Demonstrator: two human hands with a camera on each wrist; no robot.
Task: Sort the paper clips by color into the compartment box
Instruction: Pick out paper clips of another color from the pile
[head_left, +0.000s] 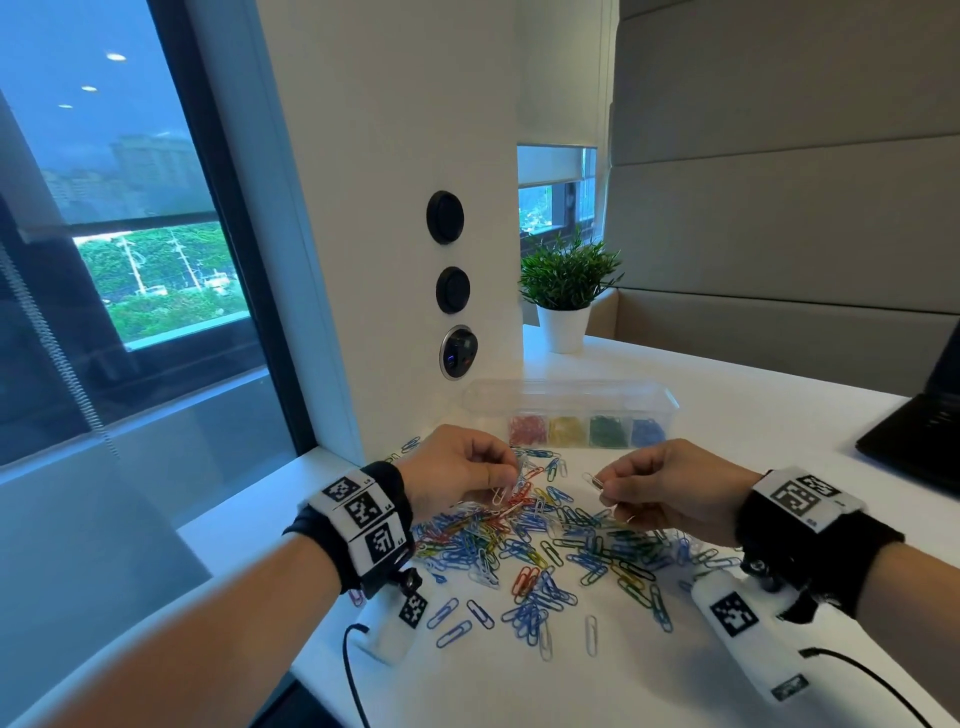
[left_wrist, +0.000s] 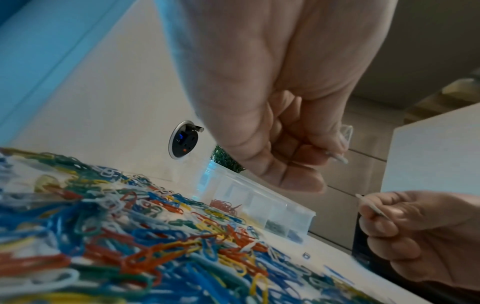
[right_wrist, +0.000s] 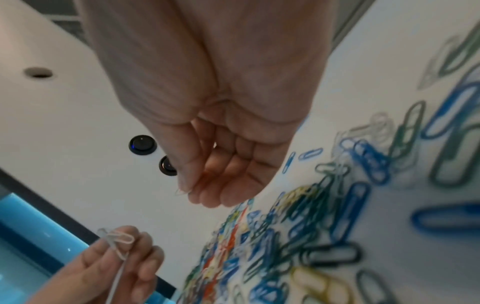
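Head view: a person's two hands hover over a white table (head_left: 701, 395) strewn with paper clips.
Left hand (head_left: 457, 470): raised above the far left part of the pile, fingers curled, thumb and fingertips pinching a few white clips (head_left: 511, 486) that dangle toward the heap.
Left hand, left wrist view: the fingers (left_wrist: 291, 162) are bent in toward the palm, with white clips (left_wrist: 344, 137) showing at the thumb tip.
Right hand (head_left: 670, 491): raised over the far right part of the pile, fingers curled, thumb and forefinger pinching one white clip (head_left: 594, 480) that points left toward the other hand.
Right hand, right wrist view: the fingers (right_wrist: 228, 185) fold toward the palm; only a thin bit of clip (right_wrist: 180, 192) shows at the thumb tip.
Gap between hands: the two sets of held clips are near each other but apart.
Paper clip pile (head_left: 550, 551): blue, green, yellow, red and white clips lie mixed on the table, below and on the near side of both hands, with loose ones scattered toward the near edge.
Compartment box (head_left: 569, 410): clear plastic, on the table beyond the pile and the hands, against the white wall (head_left: 389, 156); from left to right its cells show red, yellow, green and blue clips, and what the leftmost cell holds I cannot tell.
Potted plant (head_left: 566, 286): far side, behind the box.
Round sockets (head_left: 445, 217): three on the wall, one above another.
Dark device (head_left: 919, 431): at the right edge of the table.
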